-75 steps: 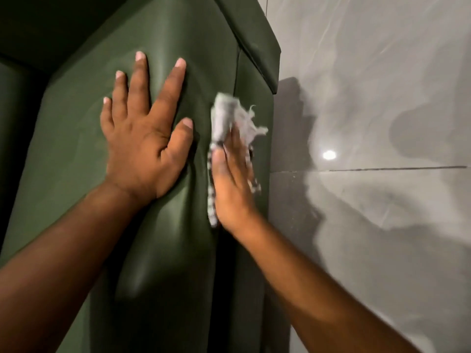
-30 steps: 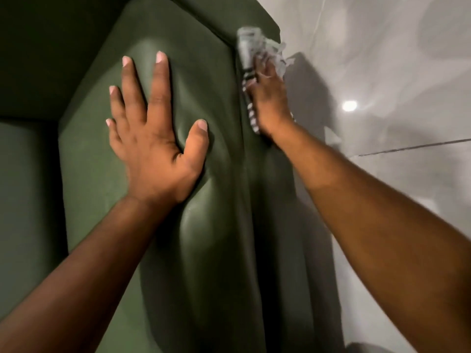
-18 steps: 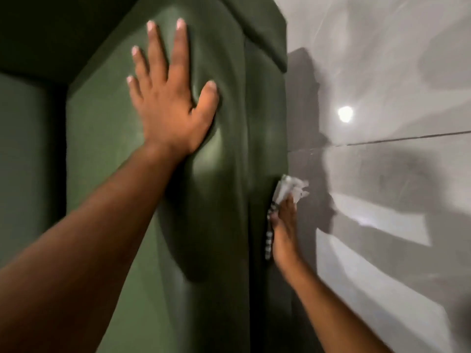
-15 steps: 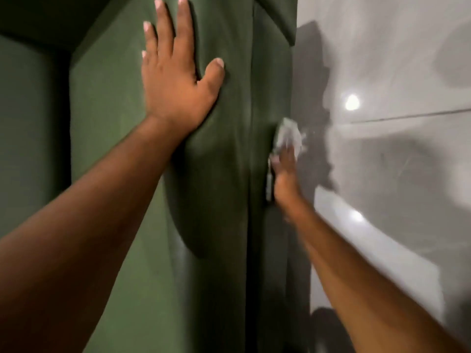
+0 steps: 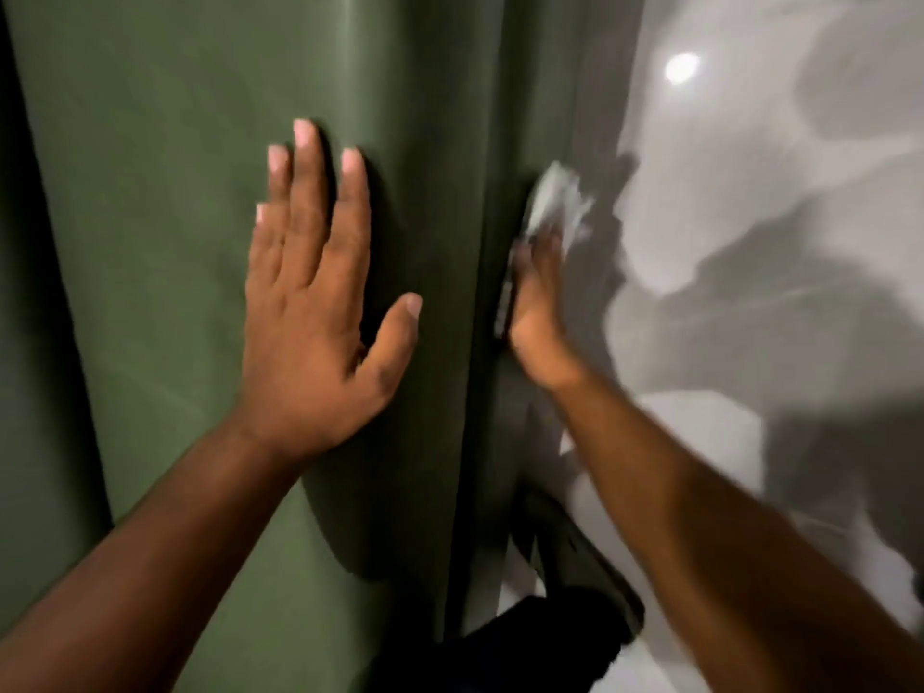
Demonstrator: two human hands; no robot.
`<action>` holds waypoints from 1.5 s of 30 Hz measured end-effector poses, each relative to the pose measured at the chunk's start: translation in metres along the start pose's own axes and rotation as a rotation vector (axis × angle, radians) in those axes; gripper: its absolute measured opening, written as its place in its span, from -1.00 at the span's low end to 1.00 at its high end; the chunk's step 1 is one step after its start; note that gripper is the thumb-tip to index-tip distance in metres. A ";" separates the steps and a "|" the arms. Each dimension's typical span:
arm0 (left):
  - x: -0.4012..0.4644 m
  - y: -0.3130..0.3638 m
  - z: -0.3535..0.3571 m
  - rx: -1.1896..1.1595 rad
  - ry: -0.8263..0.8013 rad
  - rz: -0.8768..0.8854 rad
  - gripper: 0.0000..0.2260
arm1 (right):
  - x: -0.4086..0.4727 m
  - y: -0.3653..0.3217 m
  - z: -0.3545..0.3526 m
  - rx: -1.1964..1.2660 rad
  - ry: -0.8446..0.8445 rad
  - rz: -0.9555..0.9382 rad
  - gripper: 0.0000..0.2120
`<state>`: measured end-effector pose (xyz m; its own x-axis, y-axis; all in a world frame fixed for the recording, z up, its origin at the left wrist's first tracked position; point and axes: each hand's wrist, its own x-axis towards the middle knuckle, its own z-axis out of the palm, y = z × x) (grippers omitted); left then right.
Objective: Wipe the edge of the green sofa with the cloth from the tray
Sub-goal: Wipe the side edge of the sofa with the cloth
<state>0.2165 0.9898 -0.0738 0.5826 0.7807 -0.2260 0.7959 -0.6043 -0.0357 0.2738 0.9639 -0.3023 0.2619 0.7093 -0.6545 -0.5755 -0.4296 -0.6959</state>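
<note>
The green sofa [image 5: 165, 272] fills the left and middle of the view, its smooth top surface running away from me. My left hand [image 5: 315, 312] lies flat on that surface with fingers spread, holding nothing. My right hand [image 5: 537, 302] presses a pale, frayed cloth [image 5: 555, 200] against the sofa's right side edge [image 5: 495, 142], just past the seam. The cloth sticks out beyond my fingertips and a striped strip of it shows under my palm. Both are blurred by motion. No tray is in view.
A glossy grey tiled floor [image 5: 780, 272] lies to the right of the sofa, with a lamp reflection [image 5: 681, 68] and dark shadows. A dark shoe or trouser leg [image 5: 560, 617] shows at the bottom, between the sofa and my right arm.
The view has shifted, so my left hand sits lower in frame, still flat on the sofa. My right hand keeps sliding the cloth back and forth along the side edge.
</note>
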 end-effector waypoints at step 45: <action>-0.158 0.033 0.033 -0.043 -0.013 -0.208 -0.33 | -0.246 0.127 -0.007 0.260 0.190 0.448 -0.77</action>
<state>0.1454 0.8415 -0.0715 0.4028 0.8859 -0.2302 0.9054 -0.4226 -0.0419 0.1411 0.7309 -0.2318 0.0689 0.3653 -0.9283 -0.8289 -0.4968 -0.2571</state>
